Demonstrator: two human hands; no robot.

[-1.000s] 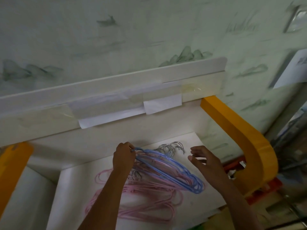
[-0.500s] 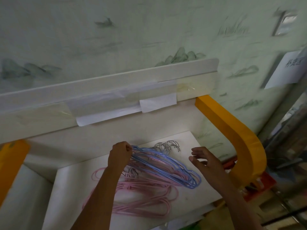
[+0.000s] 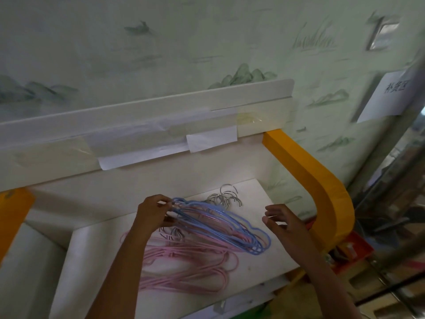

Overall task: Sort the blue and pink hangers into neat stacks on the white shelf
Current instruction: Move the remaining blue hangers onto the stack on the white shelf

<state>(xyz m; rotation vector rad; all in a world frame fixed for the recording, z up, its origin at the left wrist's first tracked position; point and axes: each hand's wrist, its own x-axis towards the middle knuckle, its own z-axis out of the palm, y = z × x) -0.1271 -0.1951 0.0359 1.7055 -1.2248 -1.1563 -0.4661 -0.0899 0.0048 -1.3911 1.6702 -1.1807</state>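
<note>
Blue hangers (image 3: 220, 224) pinched in left hand (image 3: 153, 212); right hand (image 3: 284, 223) just beside.

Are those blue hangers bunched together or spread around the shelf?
Bunched together. The blue hangers overlap in one bundle, the left hand pinching one end, their metal hooks clustered; they lie partly over the pink hangers.
</note>
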